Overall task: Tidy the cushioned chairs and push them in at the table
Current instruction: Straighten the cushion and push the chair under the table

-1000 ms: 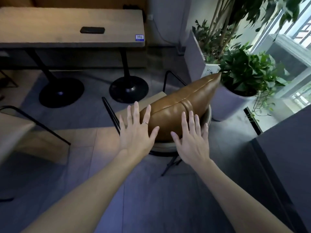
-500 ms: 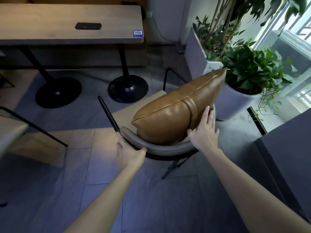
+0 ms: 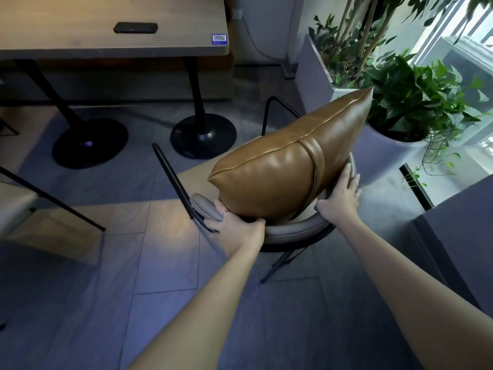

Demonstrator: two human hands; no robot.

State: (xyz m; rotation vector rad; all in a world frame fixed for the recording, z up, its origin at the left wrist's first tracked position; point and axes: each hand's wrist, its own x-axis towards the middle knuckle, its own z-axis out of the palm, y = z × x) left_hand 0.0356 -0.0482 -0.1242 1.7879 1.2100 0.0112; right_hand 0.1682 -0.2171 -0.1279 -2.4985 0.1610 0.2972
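A brown leather cushion leans upright against the curved grey backrest of a black-framed chair, whose beige seat faces the wooden table and stands away from it. My left hand grips the left end of the backrest, fingers curled over the padded rim below the cushion. My right hand holds the right side of the backrest, fingers up along its rim beside the cushion. The chair's front legs are hidden.
The table stands on two black round pedestal bases, with a dark phone on top. Potted plants crowd the chair's right. A second chair sits at the left edge; a dark counter rises at right.
Both hands left the cushion's face and dropped to the backrest, the left to its left end, the right to its right side. The view has moved closer to the chair.
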